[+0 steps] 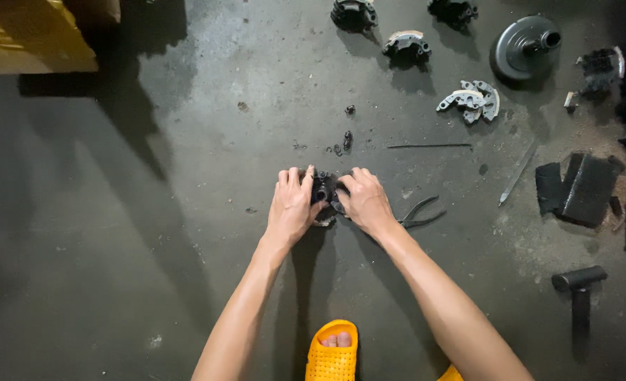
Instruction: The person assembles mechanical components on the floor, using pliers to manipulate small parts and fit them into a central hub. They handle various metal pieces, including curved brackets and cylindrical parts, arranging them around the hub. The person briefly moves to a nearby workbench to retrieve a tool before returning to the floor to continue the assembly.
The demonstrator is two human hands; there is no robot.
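A small black greasy mechanical part (323,194) rests on the concrete floor between both hands. My left hand (290,204) grips its left side, fingers curled over the top. From the right, my right hand (364,201) clasps the other side, thumb against the part. Most of the part is hidden by the fingers. A pair of pliers (420,212) lies on the floor just right of my right wrist.
Small bolts (346,140) lie just beyond the hands. Further back sit metal shoe parts (472,101), a round dark drum (526,46), more black assemblies (406,45) and a thin rod (429,146). A dark block (581,189) and hammer (580,282) lie right. A yellow sandal (333,353) is below.
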